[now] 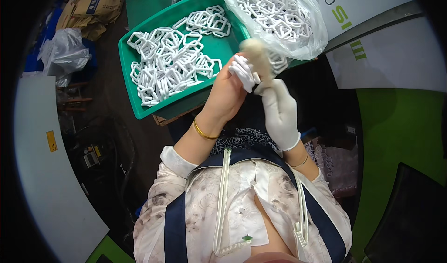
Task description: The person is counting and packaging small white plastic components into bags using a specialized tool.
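Note:
My bare left hand point(224, 94), a gold bangle at its wrist, is closed around a small stack of white angular plastic rings point(242, 73). My right hand point(281, 114), in a white glove, grips a cream-coloured, brush-like thing point(257, 60) that is smeared by motion. It sits right against the rings' far right side, and its exact kind is hard to make out. Beyond my left hand, a green plastic tray point(125, 62) holds loose piles of similar white rings point(165, 53). A clear plastic bag point(309, 52) full of more rings lies at the tray's right.
White panels with green markings point(386, 53) stand at the right, and a pale curved panel point(37, 146) at the left. Brown paper bags point(95, 9) and a crumpled plastic bag point(67, 53) lie at the far left. More rings point(322, 159) show low beside my right forearm.

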The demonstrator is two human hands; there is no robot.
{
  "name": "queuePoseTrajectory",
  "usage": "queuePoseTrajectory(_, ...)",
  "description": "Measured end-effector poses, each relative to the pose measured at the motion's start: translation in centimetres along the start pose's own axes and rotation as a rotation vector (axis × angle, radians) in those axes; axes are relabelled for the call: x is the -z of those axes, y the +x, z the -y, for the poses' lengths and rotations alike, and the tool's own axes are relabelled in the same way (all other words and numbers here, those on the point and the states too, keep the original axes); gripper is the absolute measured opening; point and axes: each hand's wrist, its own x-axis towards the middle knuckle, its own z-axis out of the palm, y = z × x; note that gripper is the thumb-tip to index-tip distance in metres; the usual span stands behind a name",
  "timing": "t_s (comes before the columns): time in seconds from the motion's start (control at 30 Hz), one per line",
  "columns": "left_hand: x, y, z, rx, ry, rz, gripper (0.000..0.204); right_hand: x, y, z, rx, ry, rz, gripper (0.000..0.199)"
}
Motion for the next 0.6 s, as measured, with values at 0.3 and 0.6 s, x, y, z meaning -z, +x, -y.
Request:
queuePoseTrajectory(0.3, 1.2, 0.8, 0.3, 0.247, -0.740, 0.226, 0.025, 1.2, -0.5, 0.2, -0.333, 0.048, -0.071, 0.010)
queuePoseTrajectory(0.6, -1.1, -0.5, 1.7, 0.247, -0.643, 0.176, 0.050, 0.1, 1.0, 1.1, -0.340, 0.139, 0.045, 0.015)
